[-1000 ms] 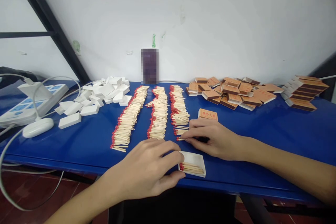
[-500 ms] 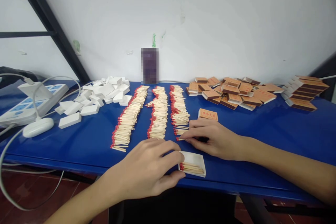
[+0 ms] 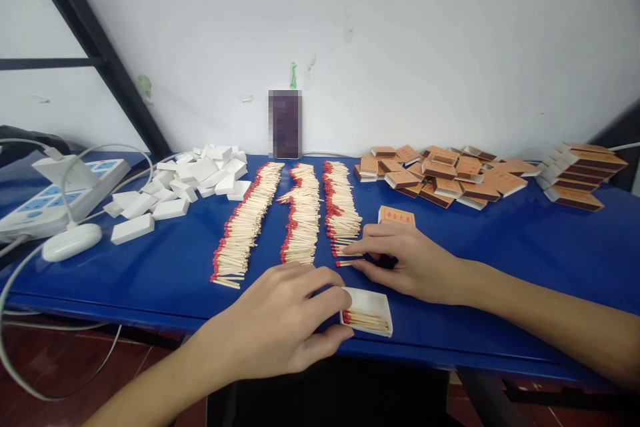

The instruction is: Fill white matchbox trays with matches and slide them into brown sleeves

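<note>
My left hand grips the left end of a white matchbox tray between thumb and fingers, near the table's front edge. Several red-headed matches lie in the tray along its near side. At the near end of the right-hand row of matches is my right hand, thumb and forefinger apart. One loose match lies on the table by the thumb tip. Just behind that hand sits an orange matchbox sleeve, partly covered by the knuckles.
Two more match rows, the middle row and the left row, run back across the blue table. White trays are heaped at left, beside a power strip. Orange sleeves and stacked matchboxes stand at right.
My right forefinger has lifted and spread from the thumb, beside the nearest match. My left hand and the tray have stayed in place.
</note>
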A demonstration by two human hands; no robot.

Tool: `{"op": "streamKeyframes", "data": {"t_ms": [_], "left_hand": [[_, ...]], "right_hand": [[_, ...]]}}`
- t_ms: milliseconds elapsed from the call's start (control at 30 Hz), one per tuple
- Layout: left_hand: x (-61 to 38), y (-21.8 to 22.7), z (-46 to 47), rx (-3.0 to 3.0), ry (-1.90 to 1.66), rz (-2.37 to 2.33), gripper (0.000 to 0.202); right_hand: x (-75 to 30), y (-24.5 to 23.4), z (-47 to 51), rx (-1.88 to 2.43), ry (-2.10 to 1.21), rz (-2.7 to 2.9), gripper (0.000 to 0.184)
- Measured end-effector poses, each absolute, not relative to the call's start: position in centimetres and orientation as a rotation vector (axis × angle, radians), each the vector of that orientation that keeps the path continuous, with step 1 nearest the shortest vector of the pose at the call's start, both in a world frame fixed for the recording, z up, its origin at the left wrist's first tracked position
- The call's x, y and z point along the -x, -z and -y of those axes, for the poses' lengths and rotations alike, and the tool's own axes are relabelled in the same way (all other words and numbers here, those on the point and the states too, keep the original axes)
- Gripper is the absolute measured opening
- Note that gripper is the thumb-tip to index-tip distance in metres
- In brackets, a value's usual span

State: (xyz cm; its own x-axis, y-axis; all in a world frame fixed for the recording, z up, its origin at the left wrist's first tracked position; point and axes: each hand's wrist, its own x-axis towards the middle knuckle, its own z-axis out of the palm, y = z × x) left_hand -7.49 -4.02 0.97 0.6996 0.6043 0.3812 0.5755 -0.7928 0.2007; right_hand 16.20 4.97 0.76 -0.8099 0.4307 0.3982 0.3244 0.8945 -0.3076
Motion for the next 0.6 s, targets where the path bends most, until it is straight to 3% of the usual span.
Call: {"op": "streamKeyframes", "data": {"t_ms": [600], "left_hand": [[7.5,-0.97,4.03,-2.832,-0.671,-0.98,0.012]], "right_hand": [[-16.21,-0.76,-4.91,0.502,-0.309,2.587,0.021]]}}
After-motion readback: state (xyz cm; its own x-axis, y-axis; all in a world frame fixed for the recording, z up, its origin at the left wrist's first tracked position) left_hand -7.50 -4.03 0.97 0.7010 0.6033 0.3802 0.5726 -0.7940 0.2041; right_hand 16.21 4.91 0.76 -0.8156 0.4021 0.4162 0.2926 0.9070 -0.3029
